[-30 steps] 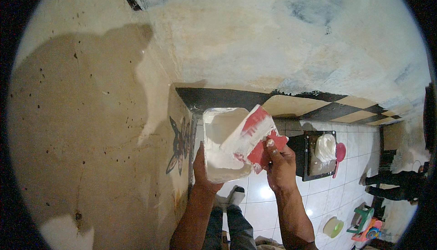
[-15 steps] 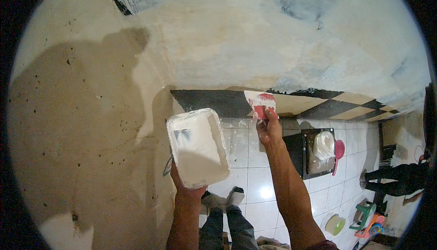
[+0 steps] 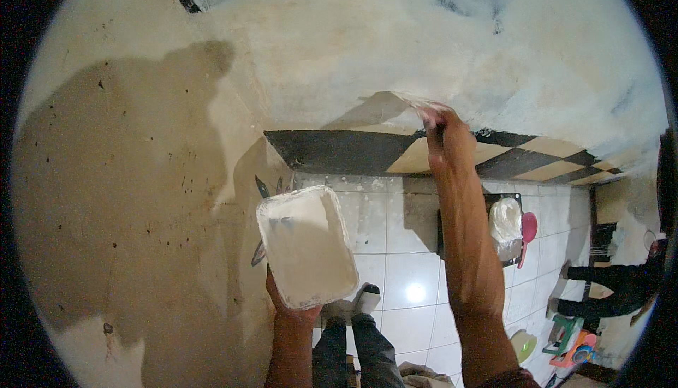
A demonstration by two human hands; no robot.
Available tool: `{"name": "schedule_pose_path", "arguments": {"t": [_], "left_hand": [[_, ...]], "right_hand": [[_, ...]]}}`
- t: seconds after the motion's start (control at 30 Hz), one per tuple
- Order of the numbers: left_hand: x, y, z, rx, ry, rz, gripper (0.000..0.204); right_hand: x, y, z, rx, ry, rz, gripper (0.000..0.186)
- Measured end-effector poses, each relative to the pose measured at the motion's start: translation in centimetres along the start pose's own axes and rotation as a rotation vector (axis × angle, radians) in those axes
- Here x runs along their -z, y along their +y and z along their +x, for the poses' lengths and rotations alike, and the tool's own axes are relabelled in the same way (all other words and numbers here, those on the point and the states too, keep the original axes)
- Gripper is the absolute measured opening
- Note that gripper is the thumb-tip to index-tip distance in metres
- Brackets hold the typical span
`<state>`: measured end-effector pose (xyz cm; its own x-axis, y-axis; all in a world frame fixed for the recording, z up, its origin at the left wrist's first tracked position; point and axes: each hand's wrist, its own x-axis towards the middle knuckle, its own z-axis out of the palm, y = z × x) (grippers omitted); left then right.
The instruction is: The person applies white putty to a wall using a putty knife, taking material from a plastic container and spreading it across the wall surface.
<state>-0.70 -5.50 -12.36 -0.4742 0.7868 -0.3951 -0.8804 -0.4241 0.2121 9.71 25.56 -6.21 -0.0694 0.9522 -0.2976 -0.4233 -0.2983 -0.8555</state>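
Observation:
A pale rectangular tub (image 3: 308, 247) with white paste in it is gripped from below and the side by my left hand (image 3: 286, 296), its fingers partly hidden behind it. Higher up and to the right, my right hand (image 3: 446, 137) is closed on a paste-smeared red spreader (image 3: 429, 108), blurred and held at the pale patchy wall (image 3: 367, 42), just above a band of black and cream checked pattern (image 3: 339, 151). A shadow falls on the wall left of the spreader.
A dark square container (image 3: 507, 254) bears a white lump (image 3: 505, 218) beside a pink dipper (image 3: 528, 225). A green bowl (image 3: 522, 345), green stool (image 3: 561, 338) and colourful toys (image 3: 583, 349) lie lower right on tiles (image 3: 417, 324). Another person (image 3: 607, 289) stands at far right. A side wall (image 3: 120, 176) fills the left.
The spreader has left the tub and risen with my right hand, up and right onto the wall above the checked band. The tub has shifted left and slightly down in view.

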Motion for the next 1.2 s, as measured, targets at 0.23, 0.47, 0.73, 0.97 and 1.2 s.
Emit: {"name": "schedule_pose_path", "arguments": {"t": [0.23, 0.47, 0.73, 0.97, 1.2], "left_hand": [[-0.2, 0.2, -0.6, 0.030, -0.005, -0.061, 0.052], [0.5, 0.0, -1.5, 0.012, 0.038, -0.028, 0.051], [0.1, -0.4, -1.9, 0.024, 0.001, -0.066, 0.051], [-1.2, -0.2, -2.2, 0.049, 0.037, -0.137, 0.049], [0.8, -0.4, -2.5, -0.018, -0.011, -0.076, 0.050]], "right_hand": [[4.4, 7.6, -1.2, -0.232, 0.156, 0.166, 0.016], [3.7, 10.8, 2.3, -0.306, 0.037, 0.116, 0.016], [1.2, 7.5, 2.2, -0.277, -0.006, 0.190, 0.012], [2.0, 5.7, -1.7, -0.083, -0.123, 0.261, 0.023], [7.0, 9.8, 1.7, -0.176, -0.003, 0.063, 0.016]]}}
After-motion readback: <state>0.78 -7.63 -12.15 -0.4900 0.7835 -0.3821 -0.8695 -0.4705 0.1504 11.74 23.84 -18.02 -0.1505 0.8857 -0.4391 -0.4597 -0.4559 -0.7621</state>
